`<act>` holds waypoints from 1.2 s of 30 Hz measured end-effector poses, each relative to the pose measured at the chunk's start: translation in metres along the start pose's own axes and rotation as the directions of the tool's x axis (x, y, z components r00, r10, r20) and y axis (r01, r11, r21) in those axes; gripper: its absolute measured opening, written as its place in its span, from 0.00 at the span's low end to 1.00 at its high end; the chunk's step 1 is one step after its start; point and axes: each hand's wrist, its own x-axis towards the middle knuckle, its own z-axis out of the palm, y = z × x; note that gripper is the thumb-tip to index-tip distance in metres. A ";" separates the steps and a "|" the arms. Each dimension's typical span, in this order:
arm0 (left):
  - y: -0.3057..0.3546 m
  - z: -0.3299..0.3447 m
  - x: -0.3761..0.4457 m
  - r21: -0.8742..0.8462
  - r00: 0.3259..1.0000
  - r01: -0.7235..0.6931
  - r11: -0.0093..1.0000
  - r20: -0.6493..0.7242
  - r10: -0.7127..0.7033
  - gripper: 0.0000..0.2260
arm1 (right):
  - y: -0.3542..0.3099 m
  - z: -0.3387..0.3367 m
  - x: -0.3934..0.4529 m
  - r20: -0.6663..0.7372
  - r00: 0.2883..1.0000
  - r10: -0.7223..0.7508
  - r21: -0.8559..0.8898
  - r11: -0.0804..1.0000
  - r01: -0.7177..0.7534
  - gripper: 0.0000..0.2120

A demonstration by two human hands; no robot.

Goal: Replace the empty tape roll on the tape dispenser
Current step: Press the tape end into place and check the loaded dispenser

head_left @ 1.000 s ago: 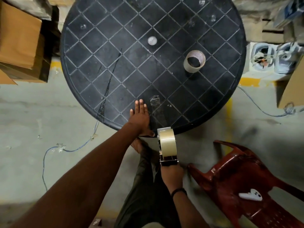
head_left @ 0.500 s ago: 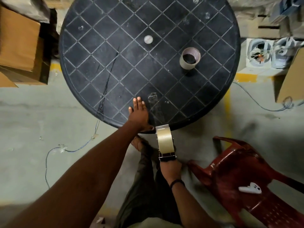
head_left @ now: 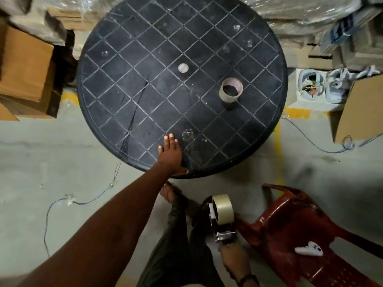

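Fingers of left hand (head_left: 171, 154) flat on table (head_left: 145, 83) — right hand (head_left: 232, 255) grips tape dispenser (head_left: 222, 216).

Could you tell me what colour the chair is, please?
The chair is dark red, in the head view.

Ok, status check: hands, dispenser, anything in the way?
Left hand flat on table edge. Right hand grips tape dispenser, full roll mounted, off the table. Empty core upright on table. Nothing blocking.
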 end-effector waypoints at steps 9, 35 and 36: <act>-0.006 -0.046 -0.005 0.000 0.982 -0.006 1.000 0.188 0.006 0.48 | -0.147 -0.137 -0.049 -0.295 0.947 -0.125 0.195 0.963 0.188 0.13; -0.015 -0.091 0.043 -0.945 0.994 0.042 0.326 0.007 -0.106 0.35 | -0.323 -0.214 0.091 -0.495 0.828 -0.262 -0.149 0.965 0.217 0.29; -0.008 -0.100 0.042 -0.967 0.990 0.036 0.253 -0.001 -0.142 0.28 | -0.324 -0.220 0.097 -0.484 0.832 -0.270 -0.172 0.962 0.213 0.30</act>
